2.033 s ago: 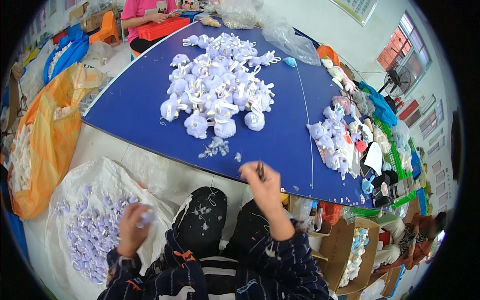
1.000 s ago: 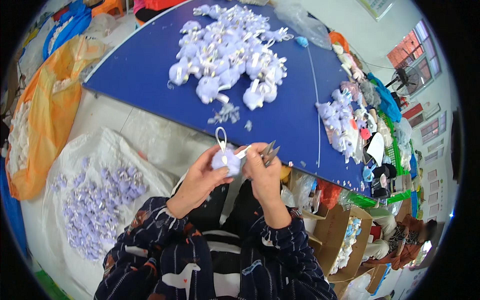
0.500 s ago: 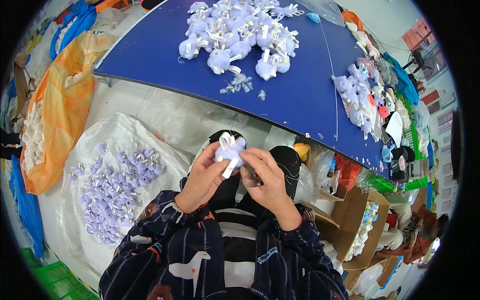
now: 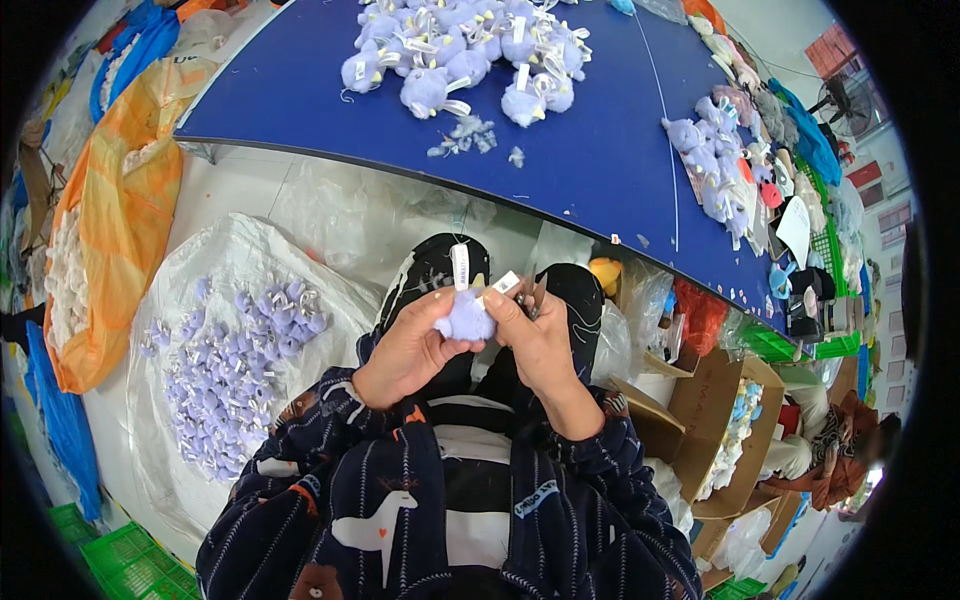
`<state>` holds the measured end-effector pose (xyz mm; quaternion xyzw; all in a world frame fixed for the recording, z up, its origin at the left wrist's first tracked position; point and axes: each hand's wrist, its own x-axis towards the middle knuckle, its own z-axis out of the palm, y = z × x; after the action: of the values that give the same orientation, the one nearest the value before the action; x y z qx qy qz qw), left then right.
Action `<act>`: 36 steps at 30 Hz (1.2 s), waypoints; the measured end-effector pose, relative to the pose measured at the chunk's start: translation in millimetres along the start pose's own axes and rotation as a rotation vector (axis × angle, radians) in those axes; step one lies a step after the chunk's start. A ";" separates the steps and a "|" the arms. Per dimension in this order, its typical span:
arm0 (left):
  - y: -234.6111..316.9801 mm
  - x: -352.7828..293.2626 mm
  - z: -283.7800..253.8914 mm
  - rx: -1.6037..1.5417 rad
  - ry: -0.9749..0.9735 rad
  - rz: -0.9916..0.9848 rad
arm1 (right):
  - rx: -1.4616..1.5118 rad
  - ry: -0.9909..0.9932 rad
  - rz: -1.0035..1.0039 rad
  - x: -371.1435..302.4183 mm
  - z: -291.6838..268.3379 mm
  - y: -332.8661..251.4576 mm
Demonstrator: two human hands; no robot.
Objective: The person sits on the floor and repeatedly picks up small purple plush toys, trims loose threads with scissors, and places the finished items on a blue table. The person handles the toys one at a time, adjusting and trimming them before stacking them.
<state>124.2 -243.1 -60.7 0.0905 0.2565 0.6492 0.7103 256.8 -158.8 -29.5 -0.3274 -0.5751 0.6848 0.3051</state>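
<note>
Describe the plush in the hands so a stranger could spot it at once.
Find the big blue table, then drop past its near edge to the dark knees. There, between the left hand and right hand, is a fluffy lilac plush with a white strip sticking up. Unlike lookalikes lying on the table and white sheet, it alone is held.

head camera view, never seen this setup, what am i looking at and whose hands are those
No machine here: a fisheye camera on a person's head looks down at that person's own bare hands, and its wide lens bends straight edges. The left hand holds a small lilac plush toy; the right hand holds a metal cutting tool, its thumb close to a white tag. On the blue table lie a heap of similar toys and loose fluff. More lilac toys lie on white sheeting at the left.
</note>
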 end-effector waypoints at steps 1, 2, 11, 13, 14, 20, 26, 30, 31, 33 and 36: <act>0.2 0.7 -4.1 -0.043 -0.033 -0.032 | 0.043 -0.005 0.049 0.4 -1.4 0.9; 0.6 1.0 -8.4 -0.087 -0.065 -0.064 | 0.069 0.017 0.066 1.3 0.3 1.5; -12.7 1.9 -22.3 -0.285 -0.188 -0.057 | 0.163 0.083 0.134 10.1 -0.1 15.9; -17.9 4.8 -23.7 -0.329 -0.215 0.003 | -0.090 0.114 0.009 11.9 -0.1 27.2; -18.4 5.6 -21.7 -0.386 -0.168 0.001 | -0.161 0.082 0.020 10.0 -3.9 29.2; -16.3 2.8 -26.6 -0.317 0.006 -0.016 | -0.240 0.149 -0.219 2.1 3.8 17.9; -11.1 2.9 -17.9 -0.330 0.011 -0.008 | -0.600 0.060 -0.774 -6.4 -1.0 19.0; -14.6 1.8 -15.6 -0.318 0.050 -0.016 | -0.767 -0.012 -0.942 -2.8 2.2 26.2; -15.1 0.5 -13.6 -0.276 0.059 -0.027 | -0.805 -0.017 -0.944 -2.7 2.5 26.7; -15.8 -2.3 -8.5 -0.193 0.075 -0.050 | -0.850 -0.030 -0.941 -2.1 3.2 26.9; -16.7 -1.2 -11.2 -0.134 0.040 -0.023 | -0.756 -0.063 -0.788 -1.5 6.5 27.0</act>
<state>133.4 -248.9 -77.7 0.0268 0.2274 0.6582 0.7171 251.3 -167.9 -55.2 -0.1531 -0.8693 0.2736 0.3821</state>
